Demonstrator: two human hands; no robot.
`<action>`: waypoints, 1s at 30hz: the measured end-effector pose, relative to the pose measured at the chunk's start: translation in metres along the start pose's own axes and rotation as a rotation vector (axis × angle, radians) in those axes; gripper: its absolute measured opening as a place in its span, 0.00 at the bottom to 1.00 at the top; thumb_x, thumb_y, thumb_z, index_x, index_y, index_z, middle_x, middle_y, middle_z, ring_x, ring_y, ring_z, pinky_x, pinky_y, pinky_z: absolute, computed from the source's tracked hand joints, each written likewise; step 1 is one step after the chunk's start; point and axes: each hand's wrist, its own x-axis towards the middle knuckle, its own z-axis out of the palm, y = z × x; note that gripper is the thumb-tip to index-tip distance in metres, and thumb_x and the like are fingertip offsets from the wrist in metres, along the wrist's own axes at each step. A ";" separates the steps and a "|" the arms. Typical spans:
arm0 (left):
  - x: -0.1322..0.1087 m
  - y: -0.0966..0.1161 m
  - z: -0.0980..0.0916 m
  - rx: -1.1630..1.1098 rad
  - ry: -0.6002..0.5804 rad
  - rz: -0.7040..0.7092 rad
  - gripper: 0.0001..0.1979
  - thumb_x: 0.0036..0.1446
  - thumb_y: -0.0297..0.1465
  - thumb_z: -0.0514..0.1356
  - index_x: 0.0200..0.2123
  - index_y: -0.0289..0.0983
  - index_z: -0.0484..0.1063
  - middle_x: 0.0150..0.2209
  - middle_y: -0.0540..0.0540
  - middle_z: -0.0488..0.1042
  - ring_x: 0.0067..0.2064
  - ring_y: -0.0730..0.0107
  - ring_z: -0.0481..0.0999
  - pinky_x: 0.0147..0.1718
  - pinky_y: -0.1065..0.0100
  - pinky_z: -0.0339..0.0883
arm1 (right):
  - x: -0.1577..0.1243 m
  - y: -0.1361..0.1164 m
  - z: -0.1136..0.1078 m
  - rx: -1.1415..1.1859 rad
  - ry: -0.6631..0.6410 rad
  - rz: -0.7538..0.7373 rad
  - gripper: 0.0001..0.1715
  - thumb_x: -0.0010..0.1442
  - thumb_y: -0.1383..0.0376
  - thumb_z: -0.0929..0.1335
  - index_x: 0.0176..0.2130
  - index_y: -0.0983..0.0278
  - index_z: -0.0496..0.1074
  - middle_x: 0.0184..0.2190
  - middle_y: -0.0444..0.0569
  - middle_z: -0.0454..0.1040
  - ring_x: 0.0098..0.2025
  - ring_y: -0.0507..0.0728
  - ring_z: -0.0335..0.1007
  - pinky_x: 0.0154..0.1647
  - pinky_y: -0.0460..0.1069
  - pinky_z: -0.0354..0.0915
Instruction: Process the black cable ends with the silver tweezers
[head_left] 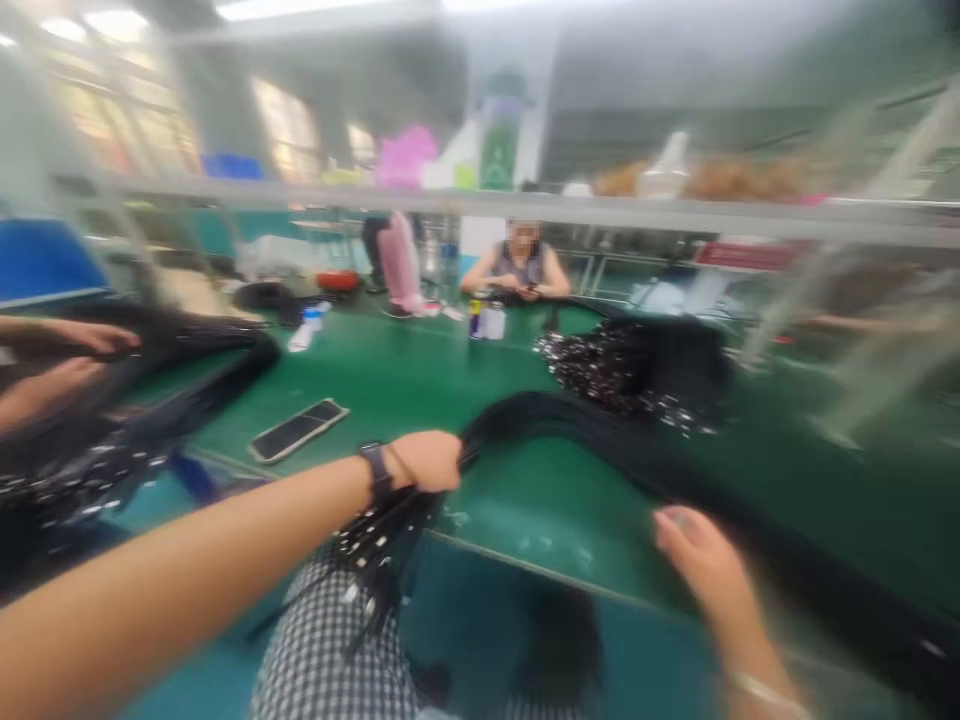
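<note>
My left hand (424,461), a dark watch on its wrist, is closed round a long bundle of black hair strands (570,420) at the near edge of the green table (420,370). The bundle arcs right across the table, and short tagged ends (375,560) hang below my fist over my checked lap. My right hand (701,560) hovers beside the bundle's right stretch, fingers blurred by motion.
A phone (298,430) lies on the table left of my fist. A heap of black tagged strands (637,365) sits at the far right. Small bottles (486,320) stand before a seated person (517,272) opposite. Another person's hands (67,350) work black strands at left.
</note>
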 end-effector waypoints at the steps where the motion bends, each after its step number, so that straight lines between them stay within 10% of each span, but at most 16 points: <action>1: -0.002 -0.005 0.008 -0.047 -0.025 -0.006 0.15 0.64 0.37 0.60 0.49 0.34 0.73 0.48 0.43 0.76 0.45 0.58 0.77 0.44 0.54 0.74 | 0.007 0.010 -0.004 -0.008 -0.040 0.030 0.10 0.67 0.59 0.67 0.40 0.63 0.73 0.35 0.46 0.76 0.30 0.51 0.70 0.32 0.48 0.71; 10: -0.013 -0.020 0.084 -0.801 -0.108 -0.133 0.13 0.64 0.37 0.59 0.44 0.34 0.73 0.41 0.44 0.78 0.41 0.63 0.79 0.42 0.56 0.74 | 0.025 0.039 -0.005 0.105 -0.127 0.047 0.12 0.53 0.54 0.69 0.29 0.61 0.71 0.17 0.42 0.69 0.18 0.53 0.60 0.21 0.49 0.55; 18: -0.052 -0.003 0.148 -1.496 -0.141 -0.214 0.20 0.64 0.44 0.55 0.45 0.34 0.74 0.46 0.36 0.82 0.47 0.56 0.81 0.45 0.61 0.71 | 0.029 0.057 -0.006 0.127 -0.159 0.059 0.11 0.59 0.60 0.71 0.39 0.65 0.71 0.23 0.39 0.70 0.21 0.49 0.63 0.24 0.46 0.61; 25: -0.053 0.015 0.190 -1.801 -0.073 -0.145 0.25 0.64 0.48 0.52 0.47 0.33 0.74 0.29 0.46 0.79 0.27 0.69 0.77 0.31 0.68 0.69 | 0.037 0.058 -0.002 0.251 -0.087 0.084 0.11 0.65 0.61 0.69 0.43 0.66 0.70 0.32 0.42 0.73 0.26 0.49 0.68 0.27 0.47 0.67; 30: -0.058 0.018 0.215 -1.897 -0.206 -0.073 0.35 0.59 0.57 0.52 0.55 0.36 0.69 0.43 0.36 0.81 0.40 0.57 0.82 0.43 0.58 0.71 | -0.008 0.037 -0.001 0.437 -0.047 0.063 0.17 0.62 0.54 0.70 0.42 0.64 0.72 0.33 0.47 0.76 0.29 0.52 0.70 0.30 0.47 0.66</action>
